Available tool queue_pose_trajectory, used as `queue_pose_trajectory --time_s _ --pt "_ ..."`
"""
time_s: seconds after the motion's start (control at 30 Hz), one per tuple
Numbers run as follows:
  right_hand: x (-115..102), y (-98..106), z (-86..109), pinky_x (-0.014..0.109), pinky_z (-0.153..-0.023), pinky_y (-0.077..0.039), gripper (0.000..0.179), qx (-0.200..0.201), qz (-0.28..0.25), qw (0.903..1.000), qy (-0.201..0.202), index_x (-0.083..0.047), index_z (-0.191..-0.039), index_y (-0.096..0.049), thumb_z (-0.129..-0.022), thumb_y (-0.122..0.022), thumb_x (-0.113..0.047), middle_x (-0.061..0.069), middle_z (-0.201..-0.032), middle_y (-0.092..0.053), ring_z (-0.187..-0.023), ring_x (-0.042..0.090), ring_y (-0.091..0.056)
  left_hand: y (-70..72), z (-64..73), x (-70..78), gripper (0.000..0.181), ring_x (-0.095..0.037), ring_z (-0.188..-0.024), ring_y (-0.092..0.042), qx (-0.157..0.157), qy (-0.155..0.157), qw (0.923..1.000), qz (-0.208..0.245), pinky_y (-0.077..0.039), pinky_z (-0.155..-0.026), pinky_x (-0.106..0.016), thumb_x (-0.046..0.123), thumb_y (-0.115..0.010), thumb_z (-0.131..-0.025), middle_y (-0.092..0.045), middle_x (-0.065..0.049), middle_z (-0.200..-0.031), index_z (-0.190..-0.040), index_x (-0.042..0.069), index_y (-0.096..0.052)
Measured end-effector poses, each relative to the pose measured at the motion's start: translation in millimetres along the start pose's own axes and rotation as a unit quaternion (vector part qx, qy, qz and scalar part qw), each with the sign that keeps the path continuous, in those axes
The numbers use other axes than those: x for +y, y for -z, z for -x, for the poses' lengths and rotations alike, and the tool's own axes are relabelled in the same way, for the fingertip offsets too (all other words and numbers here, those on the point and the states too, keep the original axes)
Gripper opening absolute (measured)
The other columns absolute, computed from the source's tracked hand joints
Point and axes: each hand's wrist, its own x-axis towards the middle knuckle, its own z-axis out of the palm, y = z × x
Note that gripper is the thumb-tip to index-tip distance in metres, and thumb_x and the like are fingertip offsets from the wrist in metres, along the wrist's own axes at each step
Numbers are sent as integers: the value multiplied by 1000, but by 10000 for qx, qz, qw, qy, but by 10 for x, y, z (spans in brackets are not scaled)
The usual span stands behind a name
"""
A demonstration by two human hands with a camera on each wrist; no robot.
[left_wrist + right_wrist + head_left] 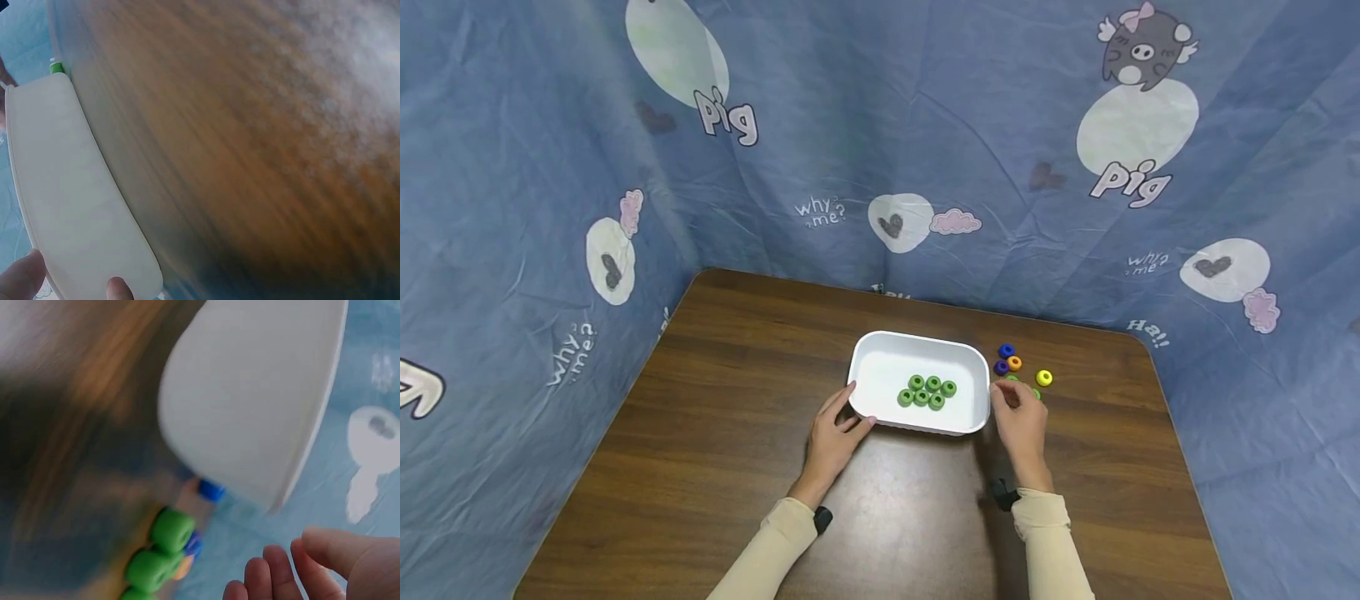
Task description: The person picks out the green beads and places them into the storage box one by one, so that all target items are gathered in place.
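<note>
A white rectangular tray (pixel 867 367) stands on the wooden table, with several green ring-shaped beads (pixel 922 397) grouped in two rows on its floor. My left hand (pixel 833 442) touches the tray's near left corner, thumb at the front wall and fingers at the left rim. In the left wrist view two fingertips (pixel 117 290) lie against the tray's white outer wall. Just off the right rim, my right hand (pixel 1021 423) hovers with thumb and fingertips close together; no bead shows between them in the right wrist view. Green beads (pixel 172 529) lie beyond the tray, partly hidden by this hand in the head view.
Right of the tray lie a blue bead (pixel 1007 351), a purple bead (pixel 1002 367), an orange bead (pixel 1015 363) and a yellow bead (pixel 1044 378). The brown table (pixel 752 358) ends at a blue printed curtain (pixel 820 150) behind and at the sides.
</note>
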Motion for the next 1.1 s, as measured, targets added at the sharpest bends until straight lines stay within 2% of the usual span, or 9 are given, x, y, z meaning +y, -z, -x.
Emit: queue_pose_trajectory --time_s 0.1,0.17,0.23,0.3,0.4,0.47,0.53,0.63,1.1 --pt "130 53 -22 9 -73 -49 17 77 1 9995 -306 0 -104 -75 -93 -71 -13 17 -102 -75 -92 28 -70 -4 4 9 69 -31 -140 -48 18 13 10000 -36 -59 -99 -31 9 -81 -84 -50 -18 -149 -147 11 -52" --pt "206 60 -32 9 -74 -49 18 102 -8 9989 -457 0 -106 -74 -94 -70 -13 18 -104 -75 -93 29 -70 0 0 14 69 -31 -140 -48 29 25 10000 -53 -59 -99 -30 9 -81 -84 -50 -18 -149 -147 11 -52" --pt "276 55 -37 18 -77 -55 19 147 -28 9982 -575 0 -107 -74 -94 -69 -12 20 -105 -74 -94 31 -71 2 -1 18 69 -31 -140 -48 15 42 10000 -61 -59 -99 -30 10 -81 -84 -49 -18 -150 -147 11 -52" --pt "336 48 -36 15 -76 -55 20 209 -41 9974 -691 1 -109 -73 -94 -69 -11 21 -106 -74 -96 33 -71 2 1 16 69 -31 -140 -48 -4 72 10000 -62 -59 -100 -30 10 -81 -84 -49 -18 -150 -147 11 -52" --pt "411 35 -42 30 -81 -61 21 355 -54 9957 -857 2 -111 -72 -94 -68 -9 23 -109 -73 -99 36 -72 -1 6 11 69 -31 -140 -48 -10 78 10000 -55 -59 -100 -31 10 -81 -84 -50 -18 -149 -147 12 -52" --pt "455 27 -50 32 -83 -61 22 449 -59 9944 -955 3 -112 -71 -93 -68 -8 23 -112 -73 -101 37 -71 -3 7 9 69 -31 -140 -48 -4 77 10000 -50 -59 -100 -31 10 -81 -84 -50 -18 -149 -147 12 -52" --pt "487 20 -57 49 -90 -60 24 503 -21 9934 -1033 3 -114 -70 -92 -68 -7 24 -115 -71 -105 39 -69 -4 6 11 69 -31 -140 -48 7 60 10000 -64 -59 -100 -31 10 -81 -84 -49 -18 -150 -147 12 -52" --pt "527 6 -61 52 -93 -57 27 487 14 9927 -1107 3 -116 -69 -91 -70 -6 25 -118 -70 -107 41 -66 -5 4 13 69 -32 -140 -48 15 43 9999 -90 -59 -100 -31 10 -81 -84 -49 -18 -150 -147 11 -52" --pt "650 -79 -70 51 -96 -55 34 467 112 9914 -1219 1 -119 -69 -87 -76 -10 25 -116 -69 -107 39 -64 -6 12 10 70 -31 -140 -48 4 42 10000 -80 -60 -100 -32 10 -82 -84 -50 -18 -149 -147 12 -52"
